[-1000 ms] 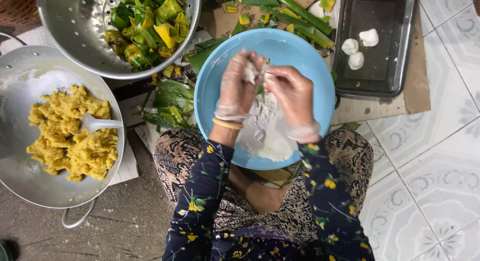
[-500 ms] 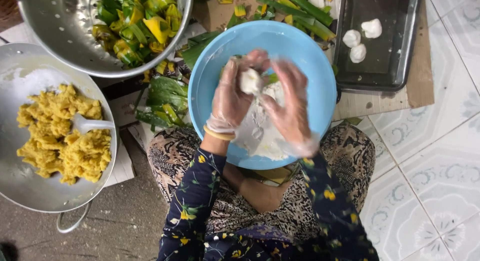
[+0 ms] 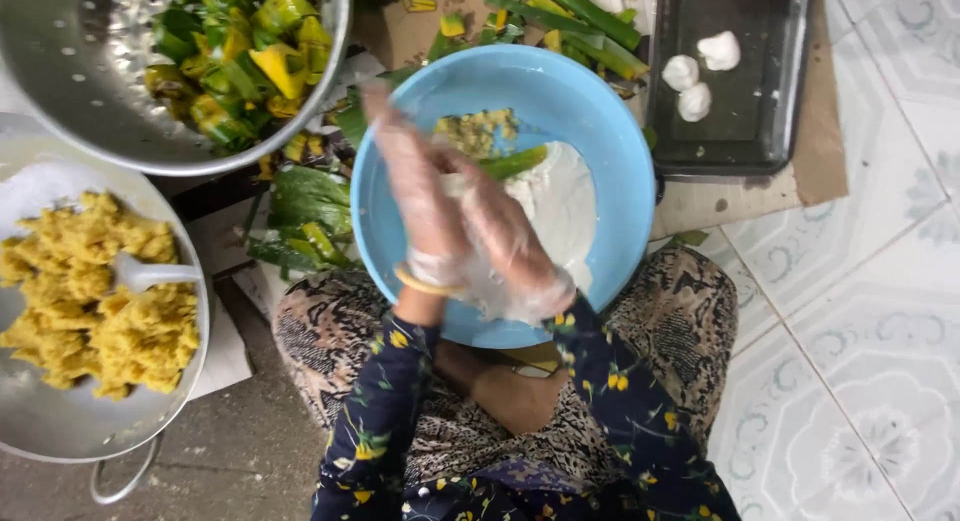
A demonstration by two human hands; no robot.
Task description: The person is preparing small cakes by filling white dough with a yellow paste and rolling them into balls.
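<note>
Head view: left hand [image 3: 420,196] and right hand [image 3: 505,241], both in clear plastic gloves, press palms together over the round blue plastic bowl [image 3: 610,111]; whether the grip encloses anything, cannot tell. White dough mass [image 3: 560,201] lies just right of the grip, in the bowl.

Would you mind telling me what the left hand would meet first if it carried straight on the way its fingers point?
The left hand points up-left past the blue bowl's rim. Beyond lie green leaf pieces, then the metal colander. The hand is motion-blurred and height is unclear, so this is a guess.
</note>
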